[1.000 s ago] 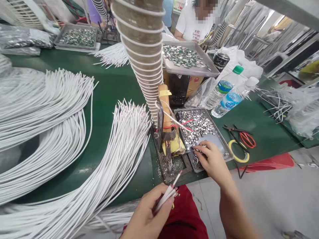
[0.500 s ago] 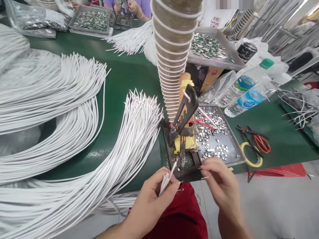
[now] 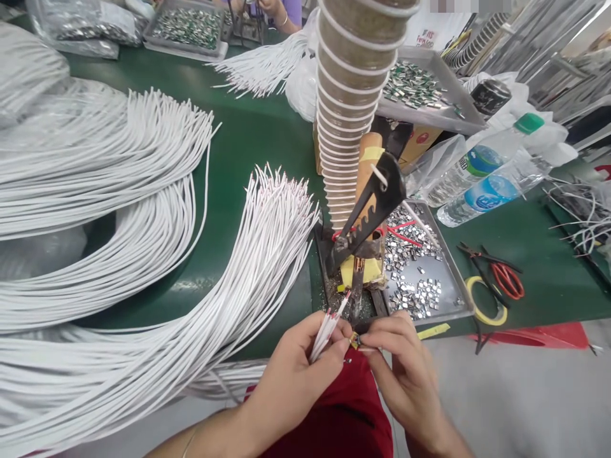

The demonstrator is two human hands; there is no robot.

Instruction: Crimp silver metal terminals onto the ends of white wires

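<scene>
My left hand (image 3: 303,366) is closed around several white cables (image 3: 326,334) whose reddish wire tips point up and away from me. Thumb and fingers of my right hand (image 3: 405,366) pinch close to the left fingertips. Between the two hands is a small connector (image 3: 356,341), partly yellow and metallic; the fingers hide much of it. Just beyond the hands stands a fixture with a black notched bracket (image 3: 370,213) and a dark upright metal bar (image 3: 358,292).
A ribbed hose (image 3: 353,114) rises behind the fixture. Right of it, a metal tray (image 3: 451,289) holds many small metal connectors. Large white cable bundles (image 3: 267,248) cover the left. Bottles (image 3: 491,194), pliers (image 3: 506,277) and yellow tape (image 3: 477,308) lie right. A co-worker's hand (image 3: 274,7) shows at the back.
My right hand has moved left from the tray's near edge to meet the left fingertips. A small connector now shows between them. The view has shifted slightly.
</scene>
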